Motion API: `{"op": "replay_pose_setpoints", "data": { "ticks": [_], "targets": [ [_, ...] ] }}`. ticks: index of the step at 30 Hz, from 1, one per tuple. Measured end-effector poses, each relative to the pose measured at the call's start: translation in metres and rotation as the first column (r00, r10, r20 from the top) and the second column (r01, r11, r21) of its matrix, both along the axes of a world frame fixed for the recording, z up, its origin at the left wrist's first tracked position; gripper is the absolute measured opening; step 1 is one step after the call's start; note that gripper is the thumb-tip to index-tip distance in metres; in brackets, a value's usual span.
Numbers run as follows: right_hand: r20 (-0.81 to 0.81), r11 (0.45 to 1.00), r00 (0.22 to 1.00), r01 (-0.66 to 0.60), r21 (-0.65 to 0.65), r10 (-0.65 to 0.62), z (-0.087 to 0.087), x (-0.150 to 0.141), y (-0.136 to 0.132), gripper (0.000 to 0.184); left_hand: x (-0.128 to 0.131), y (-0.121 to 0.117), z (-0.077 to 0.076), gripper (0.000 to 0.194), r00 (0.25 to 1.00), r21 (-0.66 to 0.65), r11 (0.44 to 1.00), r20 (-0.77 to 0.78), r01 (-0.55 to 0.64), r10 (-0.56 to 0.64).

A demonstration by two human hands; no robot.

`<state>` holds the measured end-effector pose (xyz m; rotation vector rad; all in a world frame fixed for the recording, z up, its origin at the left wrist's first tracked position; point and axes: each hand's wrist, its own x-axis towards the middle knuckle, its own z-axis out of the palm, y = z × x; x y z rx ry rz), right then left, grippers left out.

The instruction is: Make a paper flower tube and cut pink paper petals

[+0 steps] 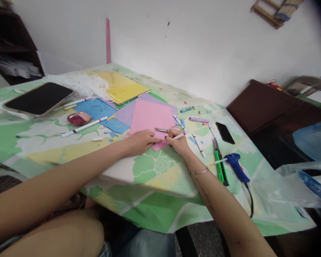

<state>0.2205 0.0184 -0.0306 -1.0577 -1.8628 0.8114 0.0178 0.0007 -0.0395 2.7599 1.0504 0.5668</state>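
Note:
My right hand [177,141] grips a white marker [179,135] with a purple band, low over the near right corner of a pink sheet [153,116]. Fingers stretched out, my left hand [141,141] rests on the sheet's near edge and holds nothing. Just beyond both hands, a pair of scissors [163,130] lies on the pink paper; its handles are partly behind my right hand. Under the pink sheet are purple paper [124,116] and blue paper [96,109]. The marker's tip is too small to make out.
Right of my hands lie a green box cutter [219,164], a blue glue gun [238,167] with its cord, and a black phone [225,132]. To the left are a larger phone [40,98], white yarn [82,84] and a yellow pad [123,87]. Loose markers are scattered about.

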Motion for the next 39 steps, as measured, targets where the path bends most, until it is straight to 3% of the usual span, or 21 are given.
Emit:
{"op": "replay_pose_setpoints", "data": {
  "ticks": [6,17,24,39],
  "targets": [
    [-0.003,0.999,0.999,0.054,0.003,-0.054,-0.0018,0.0016,0.0016,0.026,0.0007,-0.0007,0.0014,0.035,1.000,-0.018,1.000,-0.018,-0.018,0.018],
    [0.007,1.000,1.000,-0.001,0.018,0.001,0.0000,-0.0007,-0.0001,0.029,0.0001,0.0003,-0.0004,0.034,1.000,0.006,1.000,-0.003,0.001,-0.001],
    [0.017,0.999,0.999,0.045,0.002,-0.045,-0.0006,0.0004,0.0006,0.028,0.0004,0.0003,-0.0007,0.035,1.000,0.008,1.000,0.001,-0.003,0.003],
    [0.035,0.999,0.999,-0.023,0.031,0.022,0.0011,-0.0015,-0.0004,0.028,0.0000,0.0013,-0.0011,0.032,1.000,0.005,1.000,-0.005,0.009,-0.009]
  ]
}}
